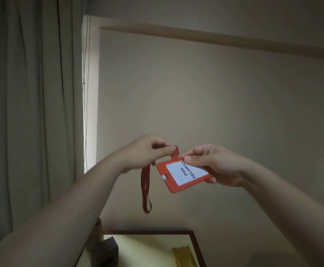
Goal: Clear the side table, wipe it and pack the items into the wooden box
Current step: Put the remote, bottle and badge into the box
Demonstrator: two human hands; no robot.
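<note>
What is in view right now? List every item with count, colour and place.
Plastic badge holder with white card: one, red, held up mid-frame.
Fabric lanyard strap: one, dark red, looped below left hand.
Side table with dark frame: one, pale top, bottom centre.
Crumpled cloth: one, yellow, on table.
Dark wooden block: one, brown, table's left edge.
Curtain: one, grey-green, left.
Left hand: pinching strap.
Right hand: gripping badge holder.

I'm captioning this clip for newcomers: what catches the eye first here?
A red badge holder held up mid-frame in the right hand, while the left hand pinches its red lanyard. Below, a yellow cloth lies on the dark-framed side table.
</note>
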